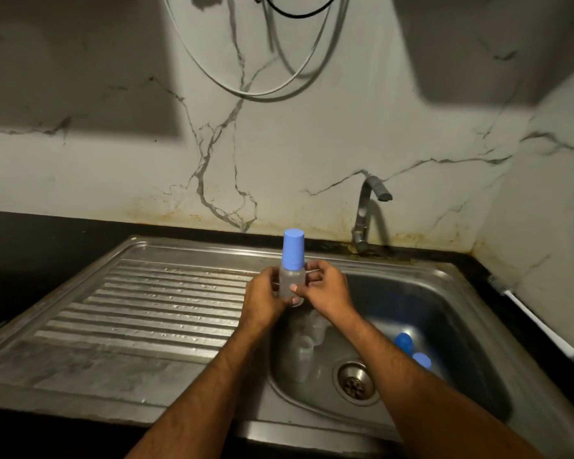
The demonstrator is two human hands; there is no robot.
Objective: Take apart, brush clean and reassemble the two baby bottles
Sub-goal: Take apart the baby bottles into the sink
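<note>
A small clear baby bottle (291, 276) with a blue cap (293, 247) stands upright in both hands above the left rim of the sink bowl. My left hand (264, 298) grips its body from the left. My right hand (325, 289) holds it from the right, thumb across the front. Down in the steel sink bowl (444, 313) lie a second clear bottle body (304, 357), another clear part (317, 324) and two blue parts (404, 342) (422, 361) at the right, partly hidden by my right forearm.
A ribbed steel draining board (140, 313) lies to the left of the bowl. The drain (355, 382) sits at the bowl's bottom. A tap (367, 213) rises behind the bowl against the marble wall. A white stick-like object (540, 323) lies on the black counter at right.
</note>
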